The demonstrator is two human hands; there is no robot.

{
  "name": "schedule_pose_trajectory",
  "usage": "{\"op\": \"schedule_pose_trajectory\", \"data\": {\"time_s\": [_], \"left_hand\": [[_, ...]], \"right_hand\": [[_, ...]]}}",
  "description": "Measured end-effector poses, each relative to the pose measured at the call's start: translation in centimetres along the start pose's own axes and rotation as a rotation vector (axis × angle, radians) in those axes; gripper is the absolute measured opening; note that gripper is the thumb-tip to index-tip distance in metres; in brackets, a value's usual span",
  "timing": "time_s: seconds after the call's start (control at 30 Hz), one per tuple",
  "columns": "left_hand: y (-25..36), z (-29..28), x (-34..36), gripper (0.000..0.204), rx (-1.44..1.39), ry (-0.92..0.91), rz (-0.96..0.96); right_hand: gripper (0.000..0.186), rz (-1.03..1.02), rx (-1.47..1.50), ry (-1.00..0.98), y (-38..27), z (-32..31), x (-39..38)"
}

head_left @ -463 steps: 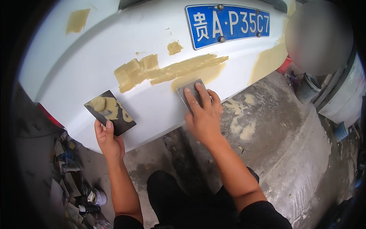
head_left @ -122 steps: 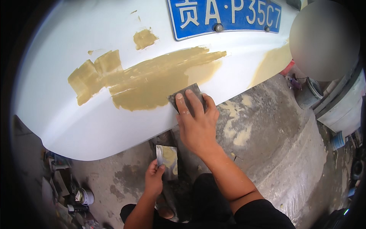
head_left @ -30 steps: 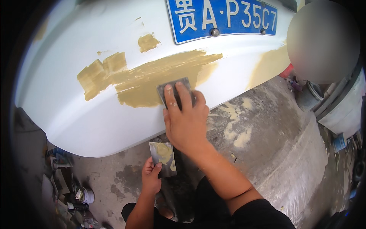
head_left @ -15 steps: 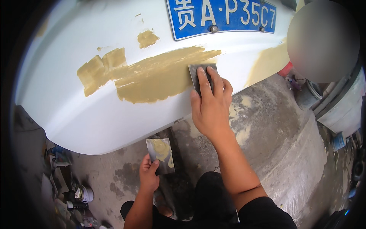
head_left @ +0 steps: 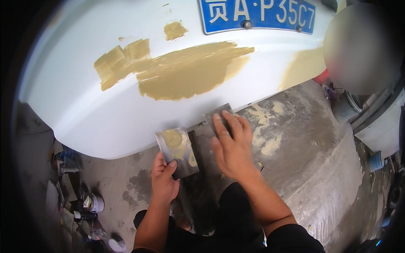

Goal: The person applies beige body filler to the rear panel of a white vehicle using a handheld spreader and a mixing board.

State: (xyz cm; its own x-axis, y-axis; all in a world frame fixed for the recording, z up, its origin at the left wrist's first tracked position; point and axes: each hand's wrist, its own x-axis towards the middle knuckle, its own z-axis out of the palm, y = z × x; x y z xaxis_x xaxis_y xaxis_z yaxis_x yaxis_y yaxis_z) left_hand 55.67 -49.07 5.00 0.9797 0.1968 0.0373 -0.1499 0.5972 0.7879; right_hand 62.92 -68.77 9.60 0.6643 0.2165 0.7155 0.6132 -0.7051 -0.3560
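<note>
My left hand (head_left: 165, 179) grips the lower edge of a flat metal putty plate (head_left: 182, 163), thumb on top. Yellowish putty (head_left: 172, 138) lies smeared over the plate's upper part. My right hand (head_left: 234, 147) is closed on a dark, thin putty spreader (head_left: 218, 116), fingers spread along its face. The spreader hangs just below the bumper's lower edge, apart from the plate. Ahead is a white car bumper (head_left: 114, 126), with a broad streaked patch of tan putty (head_left: 185, 78) and a smaller tan spot (head_left: 175, 30) above it.
A blue licence plate (head_left: 257, 16) is bolted above the patch. Another tan area (head_left: 301, 65) covers the bumper's right side. Cans and bottles, including a white tub (head_left: 95, 204), stand at left on the concrete floor (head_left: 303, 160). A grey bucket (head_left: 346, 106) stands at right.
My right hand has drawn the spreader off the bumper, down toward me. My left hand has raised the putty plate a little. The view has shifted, so the bumper sits higher and further right.
</note>
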Motion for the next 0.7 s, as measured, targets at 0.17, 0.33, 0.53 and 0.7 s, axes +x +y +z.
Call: {"op": "schedule_pose_trajectory", "data": {"time_s": [0.17, 0.33, 0.53, 0.7], "left_hand": [[1.1, 2.7, -0.1, 0.052, 0.004, -0.04, 0.018], [0.8, 3.1, -0.3, 0.053, -0.007, -0.055, 0.014], [0.1, 2.7, 0.0, 0.05, 0.043, -0.105, 0.03], [-0.2, 1.4, 0.4, 0.045, 0.4, -0.052, 0.268]], "right_hand": [[0.046, -0.17, 0.051, -0.108, -0.4, -2.5, -1.0], [0.044, -0.212, 0.091, -0.198, -1.0, -2.4, -1.2], [0.039, -0.275, 0.064, -0.208, -0.7, -0.9, -2.0], [0.04, -0.157, 0.059, -0.202, 2.1, -1.1, -2.0]]}}
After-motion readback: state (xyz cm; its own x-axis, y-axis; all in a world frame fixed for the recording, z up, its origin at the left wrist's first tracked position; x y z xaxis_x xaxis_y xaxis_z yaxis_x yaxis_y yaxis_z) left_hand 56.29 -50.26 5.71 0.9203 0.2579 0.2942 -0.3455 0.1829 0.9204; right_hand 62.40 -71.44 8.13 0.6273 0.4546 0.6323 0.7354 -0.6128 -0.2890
